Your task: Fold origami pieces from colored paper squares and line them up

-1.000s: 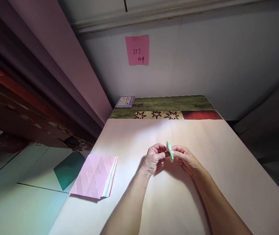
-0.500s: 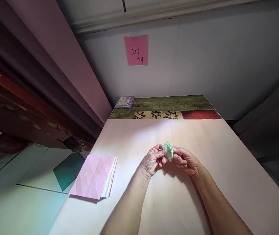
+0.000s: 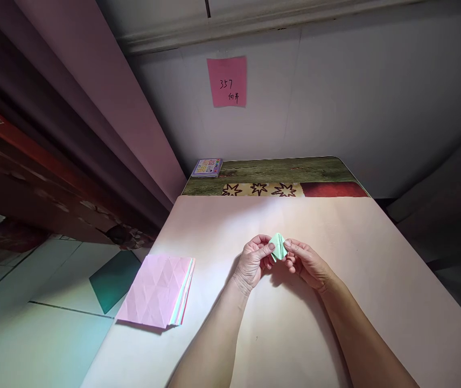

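A small folded piece of pale green paper [image 3: 279,246] is held just above the pale pink table [image 3: 376,280], near its middle. My left hand [image 3: 255,261] pinches its left side with thumb and fingers curled. My right hand [image 3: 307,264] pinches its right side, thumb on top. Both forearms reach in from the bottom edge. The underside of the paper is hidden by my fingers.
A stack of creased pink sheets [image 3: 155,291] with coloured sheets under it lies at the table's left edge. A small pack of coloured paper [image 3: 207,167] rests on the patterned cloth [image 3: 279,178] at the far end. A pink note [image 3: 227,82] hangs on the wall.
The green paper has turned from edge-on to showing its flat folded face, and sits slightly lower between my fingers. Both hands stayed in nearly the same place.
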The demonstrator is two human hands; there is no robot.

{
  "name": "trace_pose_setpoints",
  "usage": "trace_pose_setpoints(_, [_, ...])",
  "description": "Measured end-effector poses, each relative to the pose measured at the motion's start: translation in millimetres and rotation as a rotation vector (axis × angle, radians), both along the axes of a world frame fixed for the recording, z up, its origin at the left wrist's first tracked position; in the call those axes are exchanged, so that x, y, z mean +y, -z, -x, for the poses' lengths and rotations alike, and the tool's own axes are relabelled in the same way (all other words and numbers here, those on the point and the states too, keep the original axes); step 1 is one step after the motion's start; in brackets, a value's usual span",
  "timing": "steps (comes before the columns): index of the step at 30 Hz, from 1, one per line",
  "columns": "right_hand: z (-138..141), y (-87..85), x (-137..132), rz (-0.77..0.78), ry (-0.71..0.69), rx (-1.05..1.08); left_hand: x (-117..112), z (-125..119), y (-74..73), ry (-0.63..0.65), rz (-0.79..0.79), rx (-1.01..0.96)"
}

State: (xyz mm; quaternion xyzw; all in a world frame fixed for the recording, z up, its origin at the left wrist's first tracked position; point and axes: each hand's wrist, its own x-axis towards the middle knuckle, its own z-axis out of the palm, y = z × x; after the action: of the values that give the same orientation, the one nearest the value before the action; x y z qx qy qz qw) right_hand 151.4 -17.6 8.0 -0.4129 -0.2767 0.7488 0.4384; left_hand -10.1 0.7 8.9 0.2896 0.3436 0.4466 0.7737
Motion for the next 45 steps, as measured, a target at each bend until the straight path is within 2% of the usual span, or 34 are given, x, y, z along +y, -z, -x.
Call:
trace_pose_setpoints(3, [2, 2.9, 0, -0.085, 0.041, -0.092, -1, -2, 0.1, -0.077, -0.100, 0.101])
trace_pose_setpoints(8, [6, 7.2, 1, -0.225, 0.184, -0.199, 1, -4, 5.9, -0.179, -0.266, 0.235])
trace_pose_setpoints(14, [10, 9.5, 3, -0.282, 0.276, -0.289, 0, -5, 6.3, -0.276, -0.215, 0.230])
trace_pose_setpoints(18, [16, 9.0, 1, -0.300, 0.377, -0.281, -2, -7, 5.8, -0.130, -0.123, 0.197])
trace_pose_setpoints(21, [18, 8.0, 0, -0.310, 0.409, -0.289, -3, -7, 7.6, -0.057, -0.127, 0.229])
trace_pose_setpoints(26, [14, 8.1, 2, -0.296, 0.331, -0.280, -2, -5, 10.9, -0.042, -0.197, 0.386])
trace_pose_setpoints(30, [7, 8.9, 3, -0.310, 0.371, -0.407, -1, -4, 11.4, -0.019, -0.218, 0.445])
trace_pose_setpoints(33, [5, 9.7, 4, -0.292, 0.345, -0.424, 1, -3, 11.8, -0.129, -0.205, 0.404])
trace_pose_setpoints(36, [6, 12.5, 3, -0.268, 0.205, -0.400, 5, 0, 13.4, -0.289, -0.189, 0.379])
trace_pose_setpoints(38, [6, 15.8, 2, -0.284, 0.100, -0.452, 6, 2, 15.7, -0.336, -0.214, 0.419])
trace_pose_setpoints(41, [5, 19.8, 1, -0.336, 0.029, -0.580, 7, 4, 19.7, -0.334, -0.335, 0.558])
trace_pose_setpoints(45, [5, 16.6, -2, -0.394, 0.034, -0.731, 7, 6, 19.9, -0.235, -0.567, 0.826])
